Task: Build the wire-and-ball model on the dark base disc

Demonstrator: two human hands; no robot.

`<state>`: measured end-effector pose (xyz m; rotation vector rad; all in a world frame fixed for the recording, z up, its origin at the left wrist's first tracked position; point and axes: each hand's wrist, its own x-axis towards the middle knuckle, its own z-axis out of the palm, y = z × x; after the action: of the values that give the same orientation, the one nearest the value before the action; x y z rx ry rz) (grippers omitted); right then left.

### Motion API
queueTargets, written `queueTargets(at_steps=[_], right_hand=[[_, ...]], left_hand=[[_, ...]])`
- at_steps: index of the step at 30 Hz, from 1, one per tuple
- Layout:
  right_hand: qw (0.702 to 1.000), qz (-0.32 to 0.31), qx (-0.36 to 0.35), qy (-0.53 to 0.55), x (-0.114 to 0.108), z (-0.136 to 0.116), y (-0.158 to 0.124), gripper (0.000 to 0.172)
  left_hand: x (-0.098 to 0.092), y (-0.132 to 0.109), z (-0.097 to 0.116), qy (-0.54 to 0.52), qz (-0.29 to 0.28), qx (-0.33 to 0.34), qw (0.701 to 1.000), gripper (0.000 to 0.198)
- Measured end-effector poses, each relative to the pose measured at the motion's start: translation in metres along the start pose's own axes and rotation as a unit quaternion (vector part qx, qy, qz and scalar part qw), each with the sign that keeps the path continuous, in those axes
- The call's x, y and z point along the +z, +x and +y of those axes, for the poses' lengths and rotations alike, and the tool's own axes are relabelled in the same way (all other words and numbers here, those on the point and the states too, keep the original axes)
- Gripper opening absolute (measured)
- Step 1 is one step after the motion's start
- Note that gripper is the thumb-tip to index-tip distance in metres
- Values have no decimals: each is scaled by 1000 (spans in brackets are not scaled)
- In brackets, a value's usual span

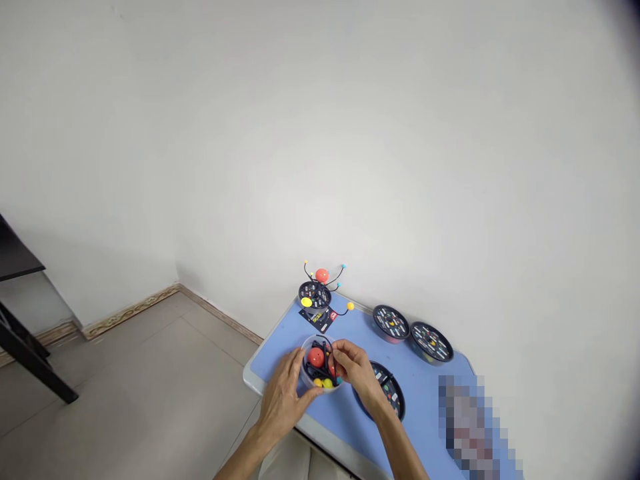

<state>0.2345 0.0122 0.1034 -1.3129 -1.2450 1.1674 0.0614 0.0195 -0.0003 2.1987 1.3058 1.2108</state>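
Note:
A clear round tub [305, 380] near the table's front left edge holds red balls [315, 357], yellow balls [327, 383] and several black curved rods. My left hand [286, 395] is wrapped round the tub's left and front side. At the tub's right side, my right hand [354, 371] pinches a thin black rod [324, 338] that curves up over the tub. Partly under my right forearm lies a round black disc [395, 391] with small printed pictures.
On the blue table [340, 418], an assembled planet model [315, 293] stands at the back left by a black card [317, 321]. Two round tubs with printed black tops [391, 323] stand at the back right. A blurred patch [470, 433] covers the right. Black furniture [20, 253] stands far left.

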Motion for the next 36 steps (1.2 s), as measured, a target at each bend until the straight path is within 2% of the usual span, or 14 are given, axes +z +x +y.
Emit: queueTargets(at_steps=[4, 10, 14, 17, 20, 24, 27, 30, 33, 36], right_hand=[[999, 11, 17, 35, -1, -1, -3, 23], [994, 36, 27, 103, -1, -3, -2, 31], [987, 58, 41, 145, -3, -6, -6, 37], [981, 86, 47, 167, -7, -9, -15, 45], [976, 110, 48, 181, -11, -12, -29, 52], [968, 138, 47, 205, -16, -12, -53, 54], [960, 162, 46, 225, -18, -7, -76, 56], [948, 191, 42, 250, -19, 4, -98, 53], [928, 222, 41, 295, -20, 17, -117, 44], [910, 234, 59, 336, -22, 30, -130, 42]], left_hand=[[-3, 0, 2, -9, -11, -8, 1000, 69], [-12, 4, 4, -79, -21, -31, 996, 68], [-17, 11, 6, -107, 1, -68, 992, 54], [-23, 19, 11, -99, 37, -46, 993, 36], [-34, 29, 22, -81, 43, 23, 995, 23], [-48, 45, 33, -40, 8, 87, 995, 24], [-55, 56, 33, 2, -25, 91, 996, 29], [-61, 66, 31, 54, -82, 94, 991, 36], [-66, 75, 38, 136, -165, 109, 971, 39], [-67, 81, 50, 216, -247, 161, 931, 33]])
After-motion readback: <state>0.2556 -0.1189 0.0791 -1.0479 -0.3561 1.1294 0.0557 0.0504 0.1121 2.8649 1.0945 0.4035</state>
